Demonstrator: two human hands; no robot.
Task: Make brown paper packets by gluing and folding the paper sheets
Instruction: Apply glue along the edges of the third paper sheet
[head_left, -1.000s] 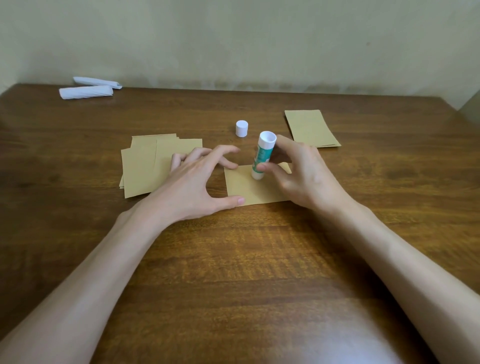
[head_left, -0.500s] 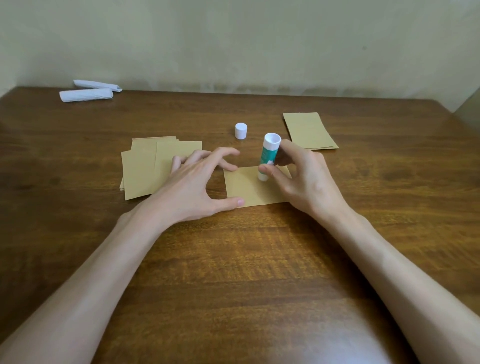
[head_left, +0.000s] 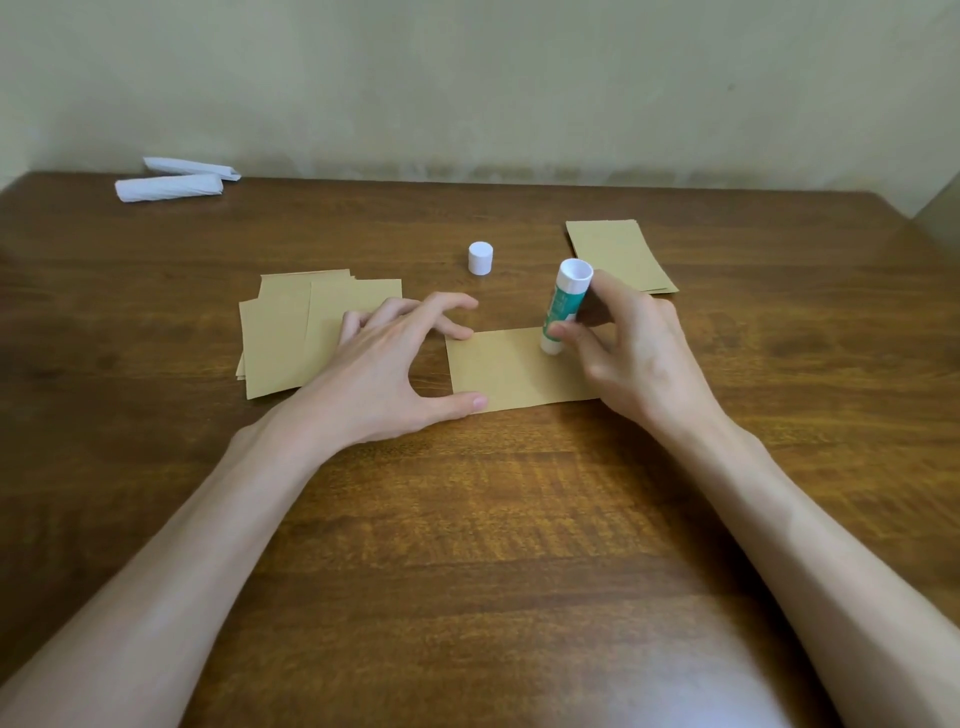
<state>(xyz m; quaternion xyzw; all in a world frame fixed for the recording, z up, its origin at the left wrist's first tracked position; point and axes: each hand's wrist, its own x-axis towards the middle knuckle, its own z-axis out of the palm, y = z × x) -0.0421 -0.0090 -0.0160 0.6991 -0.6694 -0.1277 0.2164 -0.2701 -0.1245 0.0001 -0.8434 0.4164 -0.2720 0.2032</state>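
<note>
Right hand (head_left: 634, 358) pinches the glue stick (head_left: 563, 306) between thumb and fingers, tip down on the brown sheet (head_left: 509, 374) at its far right edge, seemingly touching. Left hand (head_left: 384, 374), fingers spread, pins the left edge with thumb and 1 fingertip. Weak pinning there, and the stick could drag and crease the sheet.

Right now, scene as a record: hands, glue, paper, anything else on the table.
left hand: thumb and finger press left edge of sheet
right hand: grips glue stick
glue stick: uncapped, tip down on sheet's far edge
cap: standing on table beyond sheet
left stack: brown paper beside left hand
right stack: far right, beyond right hand
rolls: two, white, far left
</note>
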